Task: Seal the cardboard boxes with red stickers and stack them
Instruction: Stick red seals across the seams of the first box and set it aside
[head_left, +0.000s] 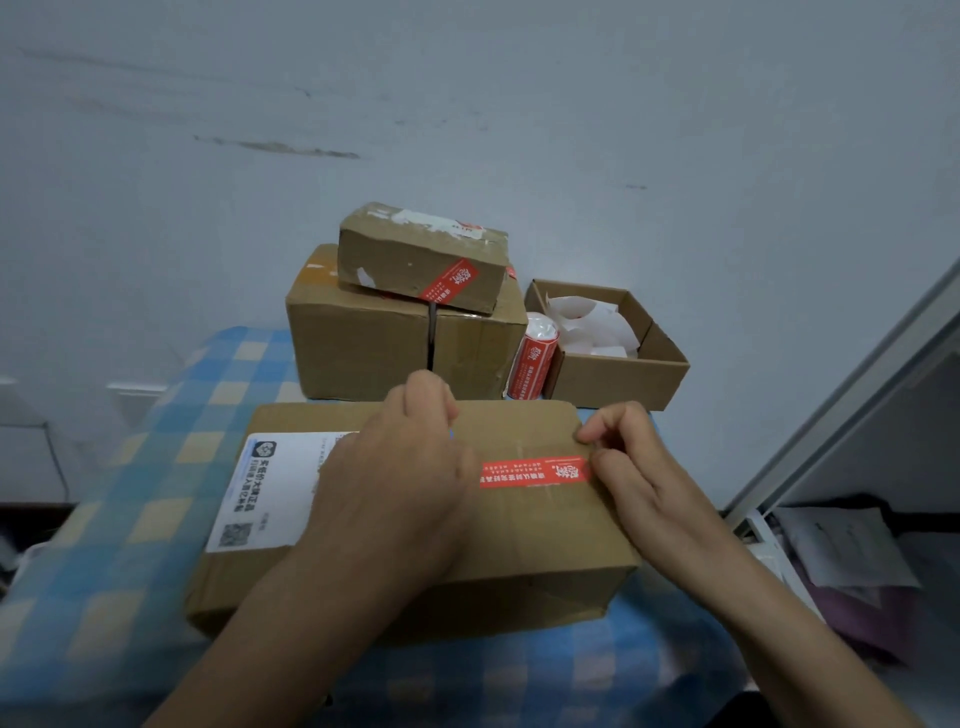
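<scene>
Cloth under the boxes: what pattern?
Checked in blue, white and pale yellow. The cloth shows best in the head view, left of the near box.

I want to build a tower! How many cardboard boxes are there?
4: the nearest brown cardboard box, the big box behind it, the small box stacked on that, the open box to the right.
</scene>
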